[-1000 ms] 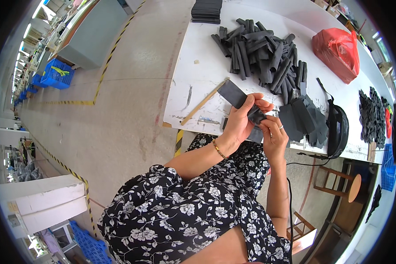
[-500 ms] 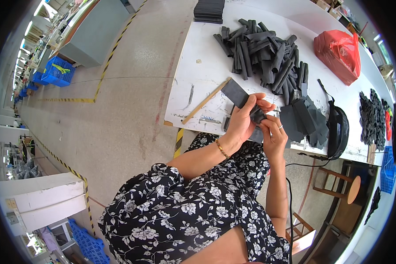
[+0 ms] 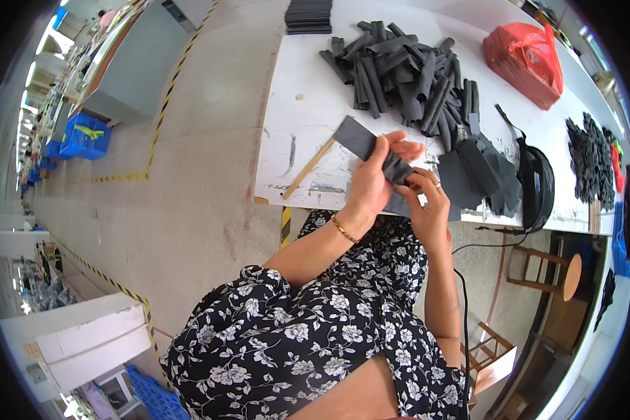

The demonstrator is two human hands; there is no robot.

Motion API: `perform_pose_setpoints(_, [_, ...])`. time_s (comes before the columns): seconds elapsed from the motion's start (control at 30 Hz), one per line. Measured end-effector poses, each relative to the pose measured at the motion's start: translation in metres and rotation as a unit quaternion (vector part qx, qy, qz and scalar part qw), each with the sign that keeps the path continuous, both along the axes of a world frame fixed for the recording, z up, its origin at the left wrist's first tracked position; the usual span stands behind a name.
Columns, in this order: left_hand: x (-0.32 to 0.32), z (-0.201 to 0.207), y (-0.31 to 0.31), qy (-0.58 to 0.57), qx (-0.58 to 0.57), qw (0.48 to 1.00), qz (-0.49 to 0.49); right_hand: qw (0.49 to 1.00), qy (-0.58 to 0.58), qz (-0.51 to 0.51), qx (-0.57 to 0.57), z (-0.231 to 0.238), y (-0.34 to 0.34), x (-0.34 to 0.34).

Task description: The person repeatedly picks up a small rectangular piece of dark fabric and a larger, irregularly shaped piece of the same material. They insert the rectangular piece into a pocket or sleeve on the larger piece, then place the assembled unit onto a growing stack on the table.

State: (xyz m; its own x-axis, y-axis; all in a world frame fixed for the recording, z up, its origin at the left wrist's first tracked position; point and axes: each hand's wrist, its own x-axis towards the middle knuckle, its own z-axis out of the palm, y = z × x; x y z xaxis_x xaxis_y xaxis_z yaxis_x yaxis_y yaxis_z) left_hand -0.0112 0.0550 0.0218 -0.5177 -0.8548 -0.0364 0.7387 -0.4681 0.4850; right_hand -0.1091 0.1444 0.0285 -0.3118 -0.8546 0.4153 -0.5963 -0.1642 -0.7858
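A flat dark grey strip of cloth-like material lies across my left hand, held under the thumb, its free end pointing to the far left. My right hand pinches the strip's near end between thumb and fingers, where it is bent or folded. Both hands are just above the table's front edge. Beside my right hand lies a spread of flat dark pieces. Beyond the hands is a heap of dark rolled or folded strips. A thin wooden stick rests on the table left of my left hand.
On the white table are a neat dark stack, a red plastic bag and a black bag with a strap. More dark pieces lie far right. Below the table stands a wooden stool, and a cable hangs near my right arm.
The view has shifted slightly, so the table's things sit further left and higher. Both hands still hold the strip, and its end at my right fingers looks less bunched.
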Motion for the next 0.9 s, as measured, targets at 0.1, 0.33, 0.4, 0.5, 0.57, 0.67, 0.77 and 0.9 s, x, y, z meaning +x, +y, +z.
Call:
perform_pose_setpoints(0.1, [-0.003,0.006,0.000,-0.038,-0.088,0.995,0.015,0.953,-0.301,-0.037,0.031,-0.005,-0.009,0.016])
perform_pose_setpoints(0.33, [0.013,0.022,-0.031,0.033,-0.219,0.975,0.013,0.877,-0.473,-0.080,-0.031,0.004,0.003,0.001])
perform_pose_setpoints(0.4, [0.006,0.021,-0.028,0.051,-0.265,0.962,-0.048,0.861,-0.508,-0.029,-0.013,0.026,-0.007,0.011])
perform_pose_setpoints(0.5, [0.014,0.019,-0.022,0.016,-0.262,0.964,-0.047,0.962,-0.255,-0.073,-0.069,0.025,-0.006,0.013])
perform_pose_setpoints(0.57, [0.032,0.006,-0.037,-0.012,-0.247,0.969,-0.013,0.978,-0.014,-0.123,-0.168,0.027,-0.002,0.008])
perform_pose_setpoints(0.67, [0.054,-0.010,-0.044,-0.008,-0.174,0.985,0.019,0.973,0.045,-0.100,-0.201,0.023,-0.002,0.006])
perform_pose_setpoints(0.77, [0.061,-0.010,-0.043,0.005,-0.148,0.989,0.025,0.974,0.063,-0.081,-0.204,0.021,0.000,0.004])
perform_pose_setpoints(0.9, [0.067,-0.010,-0.042,0.002,-0.147,0.989,0.019,0.981,0.034,-0.072,-0.178,0.015,0.005,0.005])
